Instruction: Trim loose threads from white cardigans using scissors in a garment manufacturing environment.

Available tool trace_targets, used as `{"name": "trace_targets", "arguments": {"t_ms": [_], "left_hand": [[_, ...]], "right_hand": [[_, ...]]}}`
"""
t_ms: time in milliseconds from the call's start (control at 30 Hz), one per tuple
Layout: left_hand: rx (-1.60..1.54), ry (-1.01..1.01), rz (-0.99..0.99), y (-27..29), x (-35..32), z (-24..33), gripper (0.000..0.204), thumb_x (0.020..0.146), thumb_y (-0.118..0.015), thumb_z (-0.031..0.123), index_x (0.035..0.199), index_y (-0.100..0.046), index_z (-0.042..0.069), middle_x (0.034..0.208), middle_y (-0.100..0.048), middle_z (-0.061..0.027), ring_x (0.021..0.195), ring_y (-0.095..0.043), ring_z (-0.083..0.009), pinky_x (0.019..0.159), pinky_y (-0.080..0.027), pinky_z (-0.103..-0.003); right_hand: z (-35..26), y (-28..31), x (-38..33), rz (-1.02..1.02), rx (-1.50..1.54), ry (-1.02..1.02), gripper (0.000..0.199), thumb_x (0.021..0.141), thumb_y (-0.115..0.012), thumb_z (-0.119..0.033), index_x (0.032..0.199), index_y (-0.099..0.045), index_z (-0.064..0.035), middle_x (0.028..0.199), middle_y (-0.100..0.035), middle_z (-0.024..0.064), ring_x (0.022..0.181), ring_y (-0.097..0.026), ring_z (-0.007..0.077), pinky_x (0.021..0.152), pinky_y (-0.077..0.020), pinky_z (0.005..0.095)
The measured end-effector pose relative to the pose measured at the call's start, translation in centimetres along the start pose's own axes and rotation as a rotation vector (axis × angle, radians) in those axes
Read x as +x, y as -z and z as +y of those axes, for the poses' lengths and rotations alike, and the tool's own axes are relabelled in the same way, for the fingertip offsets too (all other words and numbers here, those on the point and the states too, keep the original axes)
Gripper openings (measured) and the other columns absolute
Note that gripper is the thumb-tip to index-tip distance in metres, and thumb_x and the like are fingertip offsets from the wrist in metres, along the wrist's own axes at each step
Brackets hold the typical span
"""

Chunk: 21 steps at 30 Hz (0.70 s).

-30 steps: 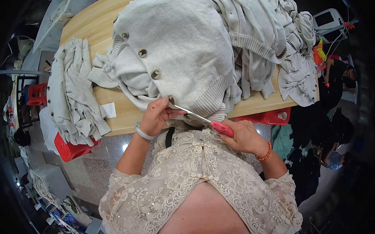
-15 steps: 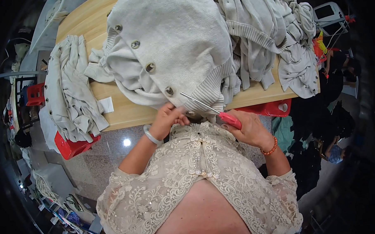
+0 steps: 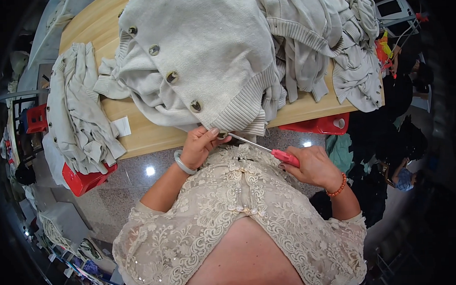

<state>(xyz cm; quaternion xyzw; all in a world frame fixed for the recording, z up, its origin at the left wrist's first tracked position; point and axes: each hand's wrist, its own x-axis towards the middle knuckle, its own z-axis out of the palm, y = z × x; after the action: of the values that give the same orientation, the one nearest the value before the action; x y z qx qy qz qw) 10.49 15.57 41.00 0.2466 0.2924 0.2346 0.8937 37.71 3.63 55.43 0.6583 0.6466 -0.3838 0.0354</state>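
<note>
A cream knitted cardigan (image 3: 205,58) with dark round buttons lies on the wooden table (image 3: 147,135), its ribbed hem hanging over the near edge. My left hand (image 3: 200,146) pinches that hem at the lowest button. My right hand (image 3: 311,164) grips red-handled scissors (image 3: 268,150), whose thin metal blades point left at the spot my left fingers hold.
A stack of pale garments (image 3: 79,112) drapes over the table's left end, and more cream knitwear (image 3: 335,43) is piled at the right. A small white tag (image 3: 122,127) lies on the wood. Red plastic stools (image 3: 86,178) stand below the table, another one (image 3: 323,124) at the right.
The cardigan has been pulled nearer to me, so its hem now hangs over the edge. Both hands stayed together at the hem, with the scissors still aimed at the pinched spot.
</note>
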Motion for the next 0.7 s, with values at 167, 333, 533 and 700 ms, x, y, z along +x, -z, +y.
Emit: {"name": "trace_targets", "arguments": {"t_ms": [167,333,533,700], "left_hand": [[-0.018,0.039,-0.051,0.1,-0.2,0.2,0.032,0.099,-0.053,0.015,0.121,-0.058,-0.006,0.117,-0.064,-0.0153,0.106,-0.063,-0.0229,0.094,-0.052,-0.037],[0.432,0.195,-0.03,2.1,-1.1,0.2,0.034,0.097,-0.058,0.025,0.113,-0.063,-0.005,0.098,-0.07,-0.0111,0.086,-0.069,-0.0176,0.079,-0.056,-0.029],[0.734,-0.371,0.387,5.9,0.1,15.7,0.031,0.09,-0.066,0.029,0.098,-0.069,-0.001,0.086,-0.07,-0.0051,0.071,-0.063,-0.0098,0.062,-0.05,-0.023],[1.342,-0.933,0.882,19.9,8.4,22.4,0.058,0.076,-0.075,0.031,0.121,-0.059,-0.001,0.118,-0.063,-0.0163,0.095,-0.065,-0.0225,0.079,-0.052,-0.032]], "right_hand": [[-0.3,-0.1,1.0,-0.037,0.036,0.009,0.027,0.084,-0.068,-0.034,0.093,-0.06,-0.0093,0.07,-0.063,0.0168,0.07,-0.062,0.0398,0.063,-0.0473,0.0472],[-0.4,-0.2,2.3,0.103,0.11,0.116,0.025,0.082,-0.07,-0.023,0.101,-0.062,-0.0094,0.087,-0.066,0.0166,0.079,-0.063,0.0363,0.069,-0.0491,0.0449],[0.4,-2.3,5.5,0.63,0.062,0.093,0.042,0.082,-0.071,-0.019,0.12,-0.059,-0.0058,0.091,-0.066,0.0183,0.081,-0.064,0.0357,0.069,-0.0498,0.0424],[-1.0,-1.4,7.2,0.604,-0.016,-0.009,0.027,0.083,-0.071,-0.03,0.075,-0.059,-0.0075,0.064,-0.06,0.015,0.06,-0.06,0.0377,0.055,-0.0452,0.0464]]}}
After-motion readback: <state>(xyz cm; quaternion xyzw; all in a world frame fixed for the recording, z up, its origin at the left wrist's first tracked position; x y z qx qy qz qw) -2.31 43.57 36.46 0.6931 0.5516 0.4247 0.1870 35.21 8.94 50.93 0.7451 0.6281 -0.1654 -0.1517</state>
